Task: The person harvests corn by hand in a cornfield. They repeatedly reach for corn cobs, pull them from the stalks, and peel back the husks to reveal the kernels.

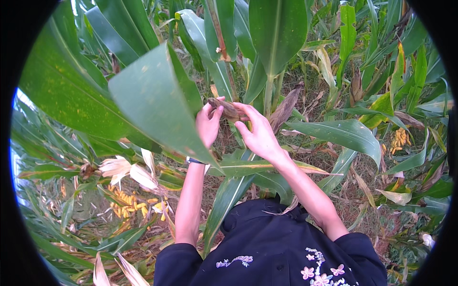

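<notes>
An ear of corn in a dry brown husk (230,111) lies between my two hands in front of me. My left hand (208,125) pinches its left end between thumb and fingers. Around its right end curls my right hand (258,133), with the fingers over the husk and the thumb apart below. Just right of that hand, a second brown-husked ear (286,105) hangs beside a green corn stalk (269,94). A broad corn leaf (154,96) crosses in front of my left wrist and hides part of it.
Many husked yellow corn ears (125,203) lie on the ground at left, near a pale opened husk (128,171). Another pile of yellow ears (400,140) sits at right. A long leaf (250,167) stretches under my forearms. Dense corn plants stand all around.
</notes>
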The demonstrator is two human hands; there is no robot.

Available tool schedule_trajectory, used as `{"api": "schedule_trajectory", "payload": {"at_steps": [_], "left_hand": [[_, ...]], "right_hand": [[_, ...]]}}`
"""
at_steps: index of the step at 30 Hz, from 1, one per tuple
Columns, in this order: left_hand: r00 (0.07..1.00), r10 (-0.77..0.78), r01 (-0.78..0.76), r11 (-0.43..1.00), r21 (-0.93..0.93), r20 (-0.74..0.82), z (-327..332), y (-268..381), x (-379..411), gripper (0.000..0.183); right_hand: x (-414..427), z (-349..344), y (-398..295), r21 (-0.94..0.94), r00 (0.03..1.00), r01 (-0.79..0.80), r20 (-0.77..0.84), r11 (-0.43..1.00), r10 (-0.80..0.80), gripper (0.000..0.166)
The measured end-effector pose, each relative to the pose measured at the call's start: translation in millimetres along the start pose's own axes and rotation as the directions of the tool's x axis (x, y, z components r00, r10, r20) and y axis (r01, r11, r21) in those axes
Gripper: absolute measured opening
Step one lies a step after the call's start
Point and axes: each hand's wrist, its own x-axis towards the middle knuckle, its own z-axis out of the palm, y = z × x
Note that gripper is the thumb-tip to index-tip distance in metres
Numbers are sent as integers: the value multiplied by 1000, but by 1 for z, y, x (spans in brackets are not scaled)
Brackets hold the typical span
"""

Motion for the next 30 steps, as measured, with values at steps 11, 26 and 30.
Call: {"api": "schedule_trajectory", "payload": {"at_steps": [11,26,30], "left_hand": [[964,199,-158,962,223,-174,19,30,-40,26],[849,450,-351,872,341,-278,31,13,-50,15],[895,0,-153,939,-307,-446,43,-19,-59,17]], "right_hand": [[11,7,7,-163,961,229,-118,960,-249,14],[30,3,37,166,979,-104,-158,981,131,24],[33,6,45,327,943,-176,-215,928,255,20]]}}
